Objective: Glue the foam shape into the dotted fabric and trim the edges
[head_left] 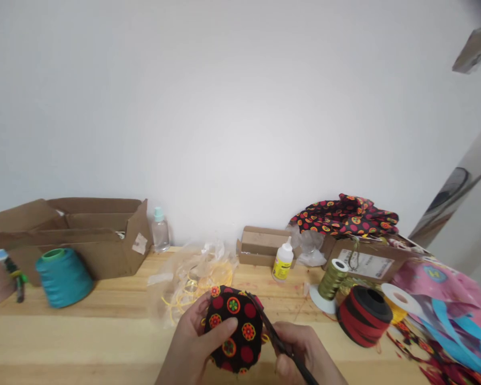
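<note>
Near the front of the table, my left hand [198, 334] grips a round piece of black fabric [237, 329] printed with red, orange and green flower-like circles. Its thumb presses flat on the printed face, with the other fingers behind. My right hand [299, 350] is closed around dark scissors [270, 326], whose blades lie along the upper right edge of the fabric. How far the blades are apart cannot be made out. Bits of yellow cord [265, 338] stick out behind the fabric on both sides.
A clear bag with yellow cord [198, 280] lies behind my hands. Beyond stand a glue bottle [282, 263] and a small box [260, 256]. Thread spools [364, 315], fabric scraps and a cloth-topped box [355, 256] crowd the right. Leftward are a teal cone [64, 280] and cardboard box [108, 256].
</note>
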